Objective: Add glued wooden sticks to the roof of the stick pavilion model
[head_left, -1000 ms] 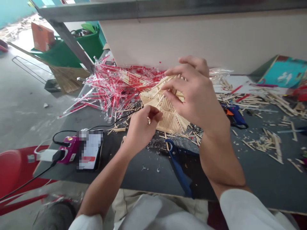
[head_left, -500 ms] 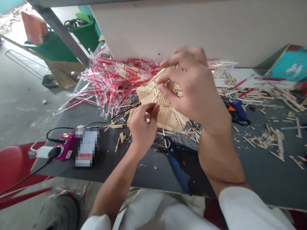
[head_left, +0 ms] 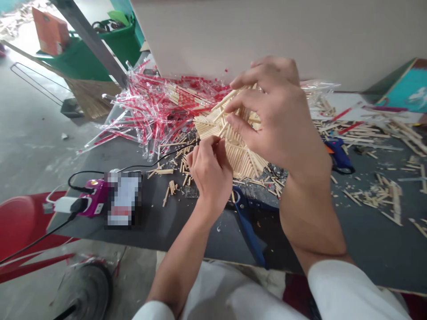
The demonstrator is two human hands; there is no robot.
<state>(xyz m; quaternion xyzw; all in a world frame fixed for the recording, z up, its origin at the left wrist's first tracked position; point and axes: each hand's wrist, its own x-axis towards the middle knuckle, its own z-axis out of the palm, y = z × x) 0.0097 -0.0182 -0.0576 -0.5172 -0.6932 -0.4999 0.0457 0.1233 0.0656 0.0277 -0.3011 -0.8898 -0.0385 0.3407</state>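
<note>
A model built of glued pale wooden sticks [head_left: 238, 153] stands tilted on the dark table [head_left: 187, 222]. My right hand [head_left: 276, 115] grips its upper part, fingers curled over the top edge and thumb against its face. My left hand [head_left: 211, 171] is closed in a pinch at the model's lower left edge; what it holds is hidden by the fingers. Loose stick offcuts [head_left: 173, 178] lie scattered just left of that hand.
A heap of red-and-clear plastic wrappers [head_left: 156, 111] lies behind the model. Blue scissors [head_left: 248, 226] lie near the front edge. A blue glue gun [head_left: 340, 153] lies to the right, a purple device with cables [head_left: 95, 202] and a phone [head_left: 123, 204] to the left.
My left hand has shifted slightly down and right along the model's lower edge. My right hand keeps its grip on the model. The camera has tilted a little.
</note>
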